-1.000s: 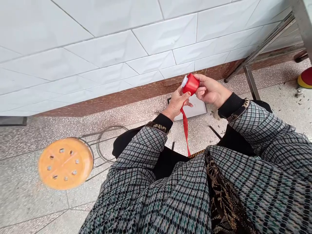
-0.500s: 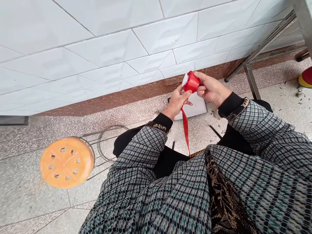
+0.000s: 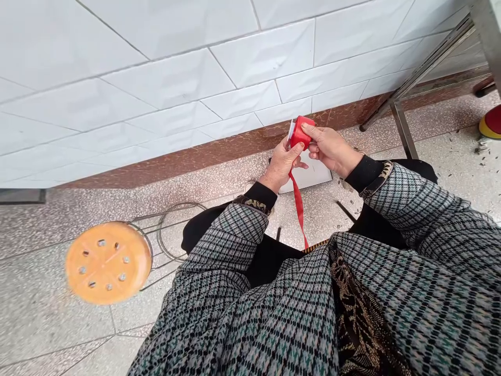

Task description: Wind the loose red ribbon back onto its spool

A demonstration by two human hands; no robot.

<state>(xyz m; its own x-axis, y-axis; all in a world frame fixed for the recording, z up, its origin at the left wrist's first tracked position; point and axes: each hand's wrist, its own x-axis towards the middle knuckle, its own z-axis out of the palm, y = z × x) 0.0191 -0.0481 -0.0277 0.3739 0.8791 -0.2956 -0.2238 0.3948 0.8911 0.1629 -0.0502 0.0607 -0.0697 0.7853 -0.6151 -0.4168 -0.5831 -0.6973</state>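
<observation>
One red ribbon roll (image 3: 297,134), partly behind the right hand (image 3: 332,149)

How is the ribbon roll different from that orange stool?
The ribbon roll is red with a white end; the orange stool has a seat pierced with holes. The ribbon roll is small, while the orange stool is far larger. The left hand and right hand hold the ribbon roll, whereas neither touches the orange stool. Both look rounded.
</observation>
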